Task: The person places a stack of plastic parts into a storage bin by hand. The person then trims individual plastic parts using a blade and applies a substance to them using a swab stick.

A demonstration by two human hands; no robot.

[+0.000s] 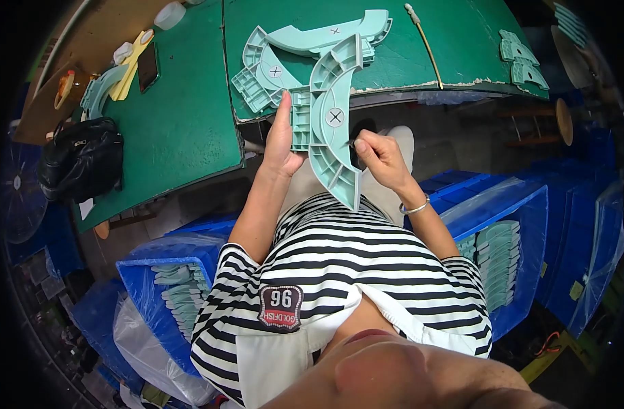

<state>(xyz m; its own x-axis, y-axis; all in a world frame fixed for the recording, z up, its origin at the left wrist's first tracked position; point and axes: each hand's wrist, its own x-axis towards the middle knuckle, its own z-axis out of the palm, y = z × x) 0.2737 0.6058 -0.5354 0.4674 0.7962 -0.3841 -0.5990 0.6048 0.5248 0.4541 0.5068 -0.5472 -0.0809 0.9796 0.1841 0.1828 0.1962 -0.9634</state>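
Observation:
My left hand (282,140) grips a mint-green curved plastic part (318,112) by its ribbed block end, thumb up along the edge and the other fingers hidden behind it. The part is upright over the table's near edge, with a round disc marked with an X at its middle. My right hand (382,158) is closed in a pinch just right of the part's inner curve. A small dark tip shows at its fingertips, too small to name. Behind, on the green table, lie two similar parts, one curved piece (274,70) at left and another (332,32) farther back.
A thin stick (424,44) and more green pieces (523,60) lie at right on the table (189,136). At left are a black bag (80,160), a phone (148,67) and yellow strips (129,71). Blue crates (138,273) (530,252) of stacked parts flank me.

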